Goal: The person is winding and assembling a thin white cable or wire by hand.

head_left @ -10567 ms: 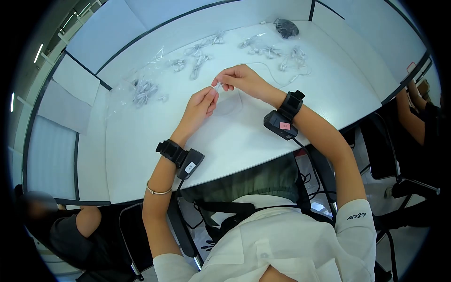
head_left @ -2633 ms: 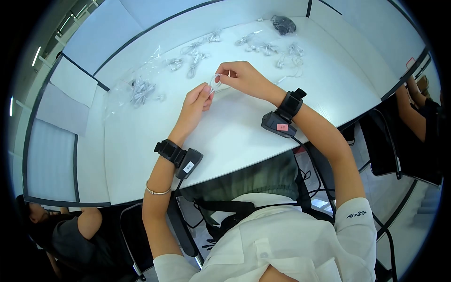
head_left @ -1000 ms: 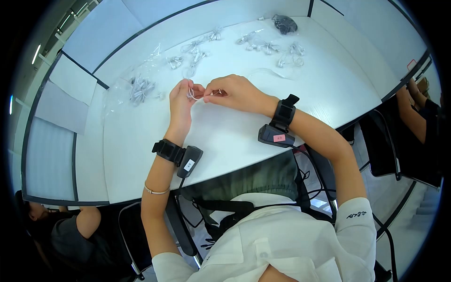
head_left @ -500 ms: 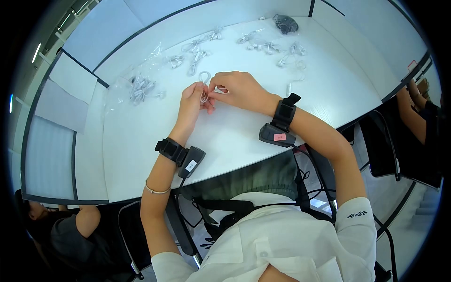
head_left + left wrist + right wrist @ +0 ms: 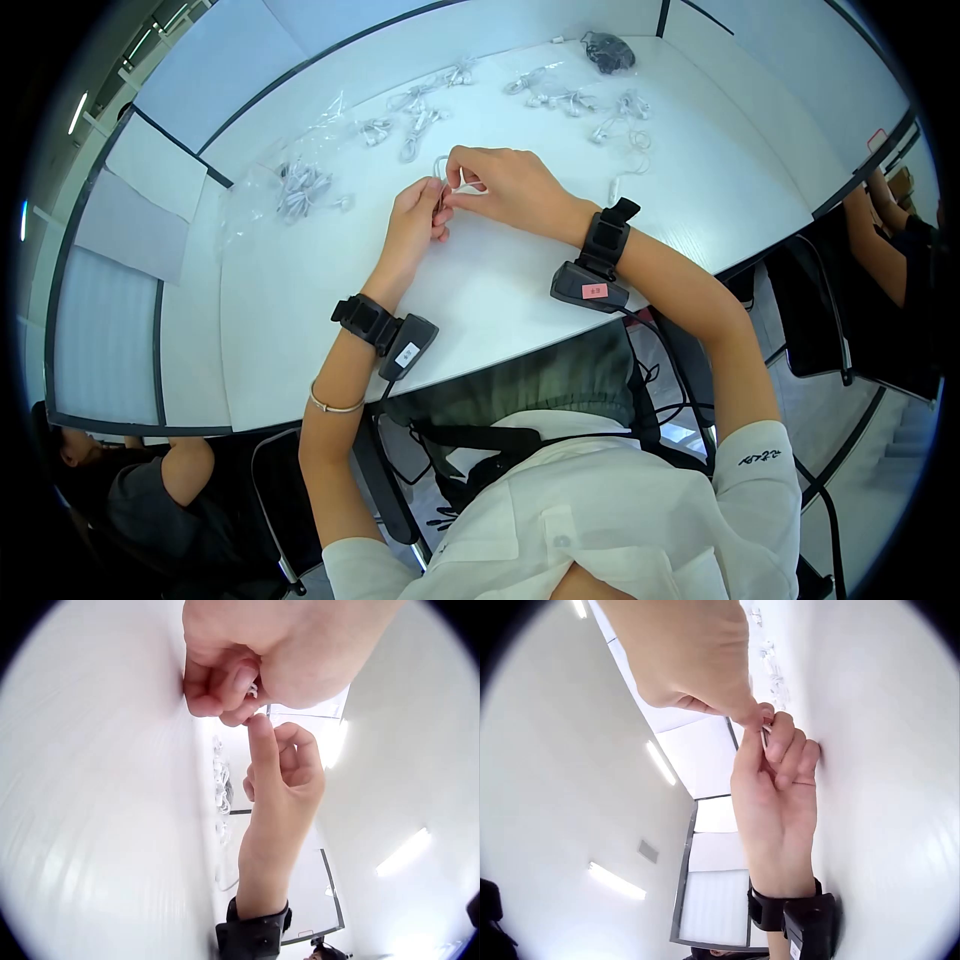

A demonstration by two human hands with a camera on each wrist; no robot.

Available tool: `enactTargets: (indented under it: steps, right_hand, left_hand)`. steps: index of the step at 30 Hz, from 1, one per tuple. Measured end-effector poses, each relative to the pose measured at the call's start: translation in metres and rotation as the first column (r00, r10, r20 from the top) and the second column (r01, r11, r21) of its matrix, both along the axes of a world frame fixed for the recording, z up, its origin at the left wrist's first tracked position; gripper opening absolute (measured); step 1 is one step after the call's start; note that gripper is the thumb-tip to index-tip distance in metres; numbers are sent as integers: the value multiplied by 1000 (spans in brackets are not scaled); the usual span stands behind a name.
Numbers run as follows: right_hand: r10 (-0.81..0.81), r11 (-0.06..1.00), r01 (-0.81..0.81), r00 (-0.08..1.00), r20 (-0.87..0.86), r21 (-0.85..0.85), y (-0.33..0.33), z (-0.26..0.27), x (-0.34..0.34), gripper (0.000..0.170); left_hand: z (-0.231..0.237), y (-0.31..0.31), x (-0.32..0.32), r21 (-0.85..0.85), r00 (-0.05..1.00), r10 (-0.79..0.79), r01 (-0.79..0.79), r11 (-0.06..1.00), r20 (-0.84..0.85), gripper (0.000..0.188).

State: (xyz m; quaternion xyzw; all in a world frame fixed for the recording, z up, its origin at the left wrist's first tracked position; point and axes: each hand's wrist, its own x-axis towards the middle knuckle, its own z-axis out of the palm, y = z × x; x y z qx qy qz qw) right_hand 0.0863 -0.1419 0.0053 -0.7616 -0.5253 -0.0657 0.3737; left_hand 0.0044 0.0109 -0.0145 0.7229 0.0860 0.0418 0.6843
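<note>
Over the middle of the table, both hands work on a white cable (image 5: 439, 165) wound into small loops. My left hand (image 5: 415, 215) grips the coil with thumb and curled fingers; a small loop sticks out above them. From the right, my right hand (image 5: 515, 185) pinches the cable at the coil, thumb and fingertips right at the left hand's fingers. The right wrist view shows a short white stretch of cable (image 5: 765, 736) between the left thumb and fingers. A loose cable end with a white tip (image 5: 615, 187) lies right of the hands. Most of the coil is hidden by fingers.
Several bundled white cables (image 5: 415, 125) lie toward the back. More cables sit in a clear plastic bag (image 5: 300, 190) at the left. A dark bundle (image 5: 608, 52) stands at the back right. Panels (image 5: 320, 55) enclose the table; other people sit on both sides.
The cable, stretched across the table at the right earlier, is now looped in the left hand. Since half a second ago, the right hand has shifted slightly up and the loop shows less.
</note>
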Motion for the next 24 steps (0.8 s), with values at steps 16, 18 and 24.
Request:
enactTargets:
  steps: [16, 18, 24]
  right_hand:
    - [117, 978, -68, 961, -250, 195, 1, 1, 10, 13]
    - [119, 978, -69, 959, -259, 196, 0, 0, 11, 12]
    - [144, 978, -94, 948, -282, 184, 2, -5, 16, 12]
  left_hand:
    - [10, -5, -5, -40, 982, -189, 190, 981, 23, 33]
    - [10, -3, -4, -35, 974, -224, 225, 974, 26, 34]
    - [6, -5, -5, 55, 973, -231, 229, 972, 25, 32]
